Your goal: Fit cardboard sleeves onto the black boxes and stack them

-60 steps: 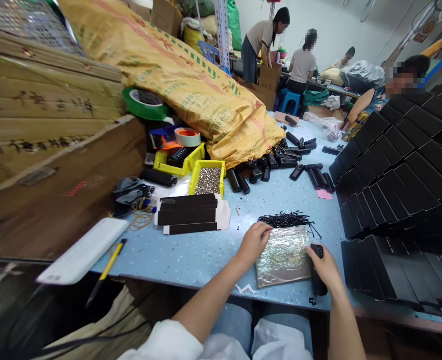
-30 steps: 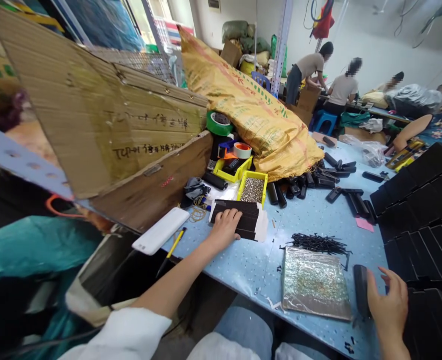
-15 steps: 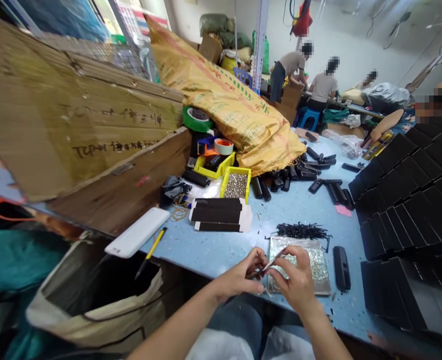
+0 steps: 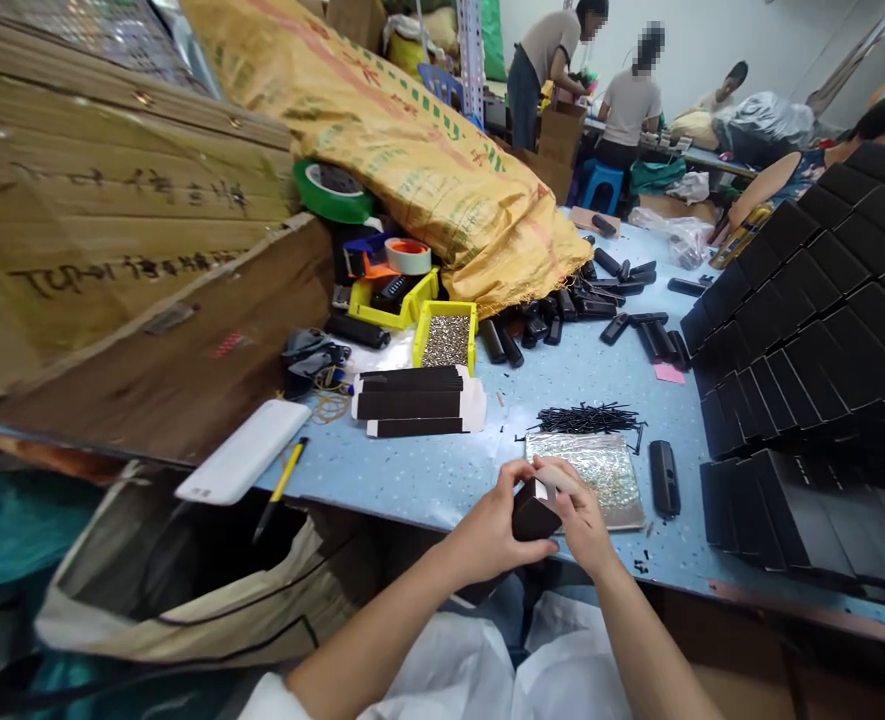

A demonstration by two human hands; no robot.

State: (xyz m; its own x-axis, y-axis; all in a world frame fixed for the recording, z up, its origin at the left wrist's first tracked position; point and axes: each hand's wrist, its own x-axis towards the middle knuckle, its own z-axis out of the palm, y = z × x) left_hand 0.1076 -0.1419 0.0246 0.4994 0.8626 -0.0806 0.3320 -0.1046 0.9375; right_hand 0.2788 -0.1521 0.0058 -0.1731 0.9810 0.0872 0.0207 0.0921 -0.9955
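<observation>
A small black cardboard box [image 4: 535, 514] with a white inner flap stands opened out at the table's front edge. My left hand [image 4: 496, 528] is wrapped round its side, thumb underneath. With its fingers on the white flap, my right hand [image 4: 581, 512] grips the box's upper right end. Just behind the hands lies a plastic-wrapped pad [image 4: 607, 478], partly covered by them. A pile of thin black pieces [image 4: 588, 418] rests along its far edge. To the right lies a black oblong device [image 4: 665, 480].
Flat black cartons [image 4: 410, 402] lie left of the hands, below a yellow bin [image 4: 446, 338] of small metal parts. Stacked black boxes [image 4: 809, 370] rise at the right. A yellow sack [image 4: 412, 170] and a cardboard carton [image 4: 112, 220] border the left. People [image 4: 632, 105] work behind.
The carton between my hands was seen thin and edge-on; now it shows as an opened black box. My left hand has closed round it. The camera view has shifted.
</observation>
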